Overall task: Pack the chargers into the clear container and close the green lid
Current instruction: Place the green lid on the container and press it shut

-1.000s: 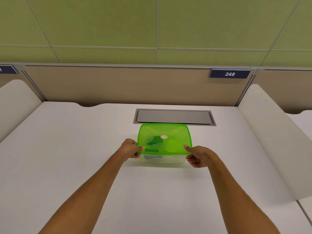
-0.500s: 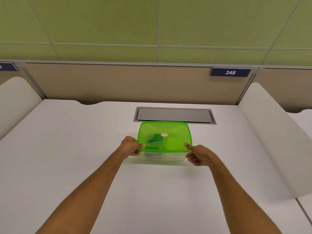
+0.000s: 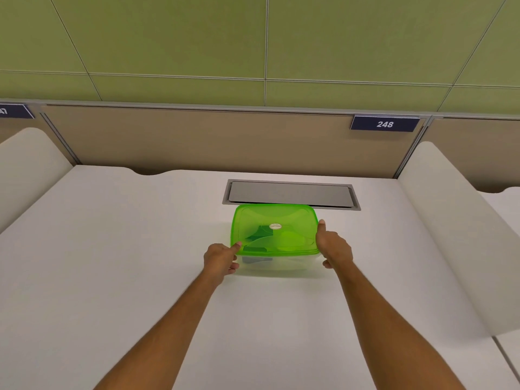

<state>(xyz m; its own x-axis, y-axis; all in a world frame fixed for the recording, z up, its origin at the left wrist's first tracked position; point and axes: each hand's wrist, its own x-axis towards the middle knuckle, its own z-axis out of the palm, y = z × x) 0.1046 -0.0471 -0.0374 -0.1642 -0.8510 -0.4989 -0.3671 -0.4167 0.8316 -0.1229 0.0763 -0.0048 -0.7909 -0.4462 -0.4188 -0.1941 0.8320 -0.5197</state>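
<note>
Since a second ago, right hand (image 3: 334, 247) has slid up the green lid (image 3: 274, 229) edge; left hand (image 3: 222, 257) pinches its near corner. Lid covers clear container (image 3: 281, 264) on the desk (image 3: 112, 263), chargers (image 3: 257, 243) inside; only pressing it shut seems left.

The lid (image 3: 274, 220) under my thumbs is translucent bright green with a small white round sticker (image 3: 275, 226); the container (image 3: 281, 263) is clear, the tabletop (image 3: 112, 249) plain white, the far wall (image 3: 168, 38) olive green.

One green lid (image 3: 274, 229), one clear container (image 3: 281, 264), perhaps two chargers (image 3: 257, 240).
</note>
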